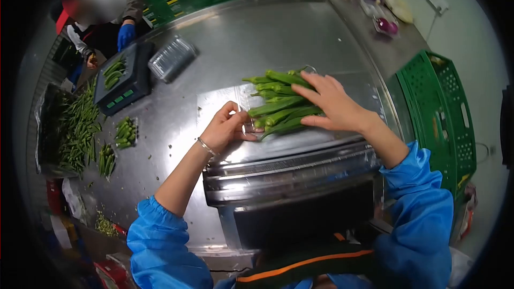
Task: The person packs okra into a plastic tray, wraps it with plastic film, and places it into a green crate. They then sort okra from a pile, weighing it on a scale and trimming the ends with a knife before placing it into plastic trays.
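Observation:
A bunch of green okra (281, 101) lies in front of me on a clear plastic tray (248, 127), mostly hidden beneath the pods. My left hand (227, 128) pinches the near-left edge of this tray, thumb and fingers closed on the clear plastic. Across the right ends of the pods rests my right hand (334, 104), palm down with its fingers spread. Under the okra is the shiny top of a wrapping machine (289, 174), with a sheet of clear film (214, 101) showing to the left.
At left, loose okra (80, 128) is heaped beside small okra packs (126, 132). A scale (123, 93) carries more okra, near stacked clear trays (172, 59). A co-worker with a blue glove (126, 35) stands at the far left. A green crate (439, 112) is at right.

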Action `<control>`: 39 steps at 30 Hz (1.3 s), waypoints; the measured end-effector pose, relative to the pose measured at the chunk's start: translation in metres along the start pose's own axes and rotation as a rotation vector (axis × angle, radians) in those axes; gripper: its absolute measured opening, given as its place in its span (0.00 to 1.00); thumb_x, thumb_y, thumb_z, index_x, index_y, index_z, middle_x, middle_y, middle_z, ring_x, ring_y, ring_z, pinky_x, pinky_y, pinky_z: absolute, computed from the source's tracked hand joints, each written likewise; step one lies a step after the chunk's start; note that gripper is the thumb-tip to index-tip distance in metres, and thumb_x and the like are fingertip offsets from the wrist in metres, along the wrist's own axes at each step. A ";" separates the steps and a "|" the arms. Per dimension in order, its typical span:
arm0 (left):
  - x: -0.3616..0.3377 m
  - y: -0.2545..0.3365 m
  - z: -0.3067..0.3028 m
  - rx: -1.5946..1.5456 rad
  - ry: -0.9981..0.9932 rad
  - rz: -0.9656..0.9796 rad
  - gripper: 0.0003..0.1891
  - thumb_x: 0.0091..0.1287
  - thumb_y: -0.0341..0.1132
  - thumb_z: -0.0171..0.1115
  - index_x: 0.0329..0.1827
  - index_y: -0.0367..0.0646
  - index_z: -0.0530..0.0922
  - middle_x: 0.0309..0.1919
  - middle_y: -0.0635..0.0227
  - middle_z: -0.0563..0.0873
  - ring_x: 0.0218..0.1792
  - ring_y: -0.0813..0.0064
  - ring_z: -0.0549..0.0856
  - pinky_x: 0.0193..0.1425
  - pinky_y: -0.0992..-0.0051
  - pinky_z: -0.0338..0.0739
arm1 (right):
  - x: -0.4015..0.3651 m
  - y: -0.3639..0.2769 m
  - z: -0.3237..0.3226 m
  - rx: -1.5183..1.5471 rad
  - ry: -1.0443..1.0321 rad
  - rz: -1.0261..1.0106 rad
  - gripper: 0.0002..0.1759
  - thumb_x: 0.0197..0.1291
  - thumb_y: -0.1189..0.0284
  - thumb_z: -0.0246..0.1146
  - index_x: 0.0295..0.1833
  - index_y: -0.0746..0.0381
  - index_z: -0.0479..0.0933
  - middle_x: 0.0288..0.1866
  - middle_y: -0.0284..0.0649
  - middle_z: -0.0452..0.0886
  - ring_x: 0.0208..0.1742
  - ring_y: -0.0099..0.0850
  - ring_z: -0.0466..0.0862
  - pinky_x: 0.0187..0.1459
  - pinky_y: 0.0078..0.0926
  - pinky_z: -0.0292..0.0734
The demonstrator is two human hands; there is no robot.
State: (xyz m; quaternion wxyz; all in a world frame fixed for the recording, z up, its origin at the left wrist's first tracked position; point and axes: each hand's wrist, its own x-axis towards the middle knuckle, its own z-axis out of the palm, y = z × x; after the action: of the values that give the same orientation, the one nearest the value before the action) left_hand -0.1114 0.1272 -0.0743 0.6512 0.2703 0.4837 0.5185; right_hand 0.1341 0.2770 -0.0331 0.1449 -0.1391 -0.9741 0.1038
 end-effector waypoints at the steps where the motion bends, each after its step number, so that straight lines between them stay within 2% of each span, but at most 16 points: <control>1: -0.003 -0.003 0.016 0.088 0.066 -0.026 0.08 0.68 0.35 0.50 0.36 0.40 0.64 0.40 0.54 0.80 0.39 0.65 0.84 0.39 0.68 0.82 | -0.018 0.001 0.003 -0.002 -0.051 0.012 0.37 0.53 0.53 0.60 0.66 0.57 0.61 0.68 0.55 0.53 0.67 0.49 0.58 0.65 0.46 0.50; 2: -0.004 -0.002 0.025 0.076 0.066 -0.032 0.08 0.68 0.35 0.50 0.36 0.40 0.64 0.40 0.54 0.80 0.39 0.65 0.84 0.39 0.68 0.82 | -0.033 0.000 0.004 -0.005 -0.106 0.015 0.36 0.54 0.53 0.60 0.65 0.57 0.61 0.68 0.55 0.53 0.67 0.49 0.58 0.65 0.47 0.50; 4: -0.007 -0.001 0.036 0.882 0.168 -0.093 0.13 0.66 0.40 0.54 0.36 0.37 0.72 0.34 0.54 0.83 0.35 0.67 0.84 0.38 0.70 0.80 | -0.051 -0.004 0.000 -0.019 -0.094 0.036 0.33 0.54 0.53 0.60 0.63 0.57 0.65 0.67 0.53 0.56 0.67 0.48 0.58 0.65 0.48 0.50; 5: -0.013 -0.007 0.044 1.210 0.265 0.136 0.17 0.63 0.44 0.56 0.36 0.35 0.77 0.28 0.54 0.83 0.33 0.62 0.83 0.38 0.68 0.77 | -0.054 -0.006 -0.003 -0.047 -0.098 0.044 0.33 0.54 0.53 0.60 0.63 0.57 0.64 0.67 0.53 0.57 0.67 0.48 0.58 0.65 0.49 0.49; 6: -0.017 -0.007 0.051 1.317 0.245 0.029 0.17 0.63 0.43 0.57 0.42 0.36 0.77 0.30 0.55 0.83 0.29 0.60 0.81 0.40 0.69 0.76 | -0.057 -0.008 -0.006 -0.073 -0.101 0.050 0.34 0.53 0.54 0.60 0.63 0.57 0.64 0.67 0.52 0.57 0.67 0.47 0.58 0.65 0.49 0.49; 8: -0.039 -0.018 0.057 1.365 0.421 0.190 0.16 0.63 0.42 0.57 0.43 0.36 0.77 0.33 0.55 0.82 0.34 0.59 0.81 0.41 0.69 0.75 | -0.065 -0.007 -0.025 -0.077 -0.017 0.066 0.34 0.52 0.57 0.61 0.64 0.58 0.63 0.67 0.50 0.58 0.66 0.48 0.59 0.65 0.47 0.50; 10: -0.082 -0.023 0.065 1.382 0.675 0.504 0.15 0.60 0.40 0.59 0.43 0.37 0.77 0.34 0.56 0.80 0.36 0.61 0.78 0.43 0.66 0.72 | -0.099 -0.006 -0.049 0.114 0.203 0.294 0.26 0.51 0.58 0.62 0.53 0.60 0.71 0.53 0.50 0.71 0.56 0.46 0.69 0.58 0.45 0.56; 11: -0.107 -0.023 0.069 1.592 0.728 0.457 0.13 0.59 0.39 0.61 0.40 0.39 0.78 0.34 0.56 0.80 0.35 0.62 0.77 0.42 0.65 0.70 | -0.125 0.000 -0.055 0.192 0.310 0.447 0.22 0.50 0.57 0.63 0.46 0.62 0.75 0.45 0.49 0.75 0.50 0.45 0.72 0.54 0.44 0.59; 13: -0.129 -0.036 0.077 1.789 0.803 0.407 0.11 0.57 0.38 0.62 0.36 0.40 0.80 0.34 0.57 0.79 0.33 0.63 0.75 0.42 0.65 0.68 | -0.174 0.002 -0.045 -0.204 0.010 0.658 0.19 0.49 0.55 0.64 0.28 0.62 0.76 0.31 0.44 0.74 0.38 0.42 0.73 0.45 0.41 0.61; 15: -0.135 -0.058 0.084 1.900 0.765 0.219 0.09 0.54 0.38 0.65 0.25 0.42 0.80 0.28 0.61 0.79 0.29 0.64 0.73 0.40 0.66 0.65 | -0.183 -0.019 -0.006 -0.290 0.035 0.580 0.22 0.47 0.52 0.65 0.18 0.61 0.73 0.26 0.41 0.72 0.33 0.40 0.71 0.40 0.37 0.60; 20: -0.112 -0.068 0.076 1.527 0.728 0.322 0.13 0.51 0.41 0.67 0.19 0.40 0.78 0.16 0.66 0.77 0.26 0.67 0.74 0.37 0.67 0.67 | -0.173 -0.021 -0.009 0.069 0.095 0.660 0.18 0.48 0.61 0.66 0.18 0.63 0.72 0.20 0.37 0.70 0.26 0.34 0.71 0.31 0.31 0.62; 23: -0.138 -0.049 0.076 0.978 0.733 -0.016 0.12 0.52 0.36 0.64 0.19 0.36 0.75 0.15 0.62 0.76 0.19 0.67 0.75 0.26 0.71 0.70 | -0.189 -0.019 -0.016 0.409 0.079 0.819 0.16 0.51 0.67 0.65 0.19 0.64 0.71 0.16 0.33 0.66 0.19 0.25 0.66 0.23 0.25 0.59; 26: -0.146 -0.047 0.079 1.121 0.724 0.006 0.11 0.55 0.34 0.63 0.21 0.37 0.75 0.12 0.68 0.72 0.16 0.81 0.68 0.21 0.78 0.65 | -0.184 -0.026 -0.023 0.584 0.037 0.929 0.16 0.54 0.69 0.62 0.20 0.65 0.68 0.13 0.27 0.60 0.19 0.15 0.58 0.20 0.19 0.55; 30: -0.117 -0.051 0.083 1.792 0.780 0.451 0.12 0.53 0.39 0.66 0.21 0.38 0.78 0.17 0.63 0.78 0.23 0.65 0.75 0.29 0.67 0.69 | -0.164 -0.020 -0.025 0.599 0.028 0.836 0.17 0.56 0.68 0.61 0.20 0.65 0.68 0.12 0.27 0.64 0.15 0.15 0.60 0.17 0.19 0.55; 33: -0.105 -0.063 0.091 1.872 0.659 0.308 0.14 0.51 0.41 0.68 0.19 0.39 0.79 0.17 0.64 0.78 0.25 0.64 0.75 0.31 0.66 0.69 | -0.154 -0.023 -0.040 0.755 -0.161 1.005 0.15 0.58 0.68 0.59 0.23 0.63 0.68 0.12 0.28 0.65 0.10 0.16 0.60 0.12 0.18 0.53; 39: -0.112 -0.037 0.093 1.143 0.528 -0.035 0.13 0.53 0.40 0.66 0.19 0.38 0.78 0.13 0.64 0.75 0.23 0.70 0.75 0.32 0.69 0.70 | -0.166 -0.015 -0.055 1.331 -0.322 1.283 0.15 0.62 0.65 0.55 0.24 0.59 0.65 0.09 0.27 0.59 0.05 0.17 0.58 0.05 0.15 0.50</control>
State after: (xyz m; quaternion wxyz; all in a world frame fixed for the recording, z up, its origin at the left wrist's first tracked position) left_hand -0.0105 0.0243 -0.0301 0.2707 0.4307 0.8333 0.2165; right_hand 0.3000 0.2221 -0.0195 -0.0265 -0.5221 -0.4598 0.7178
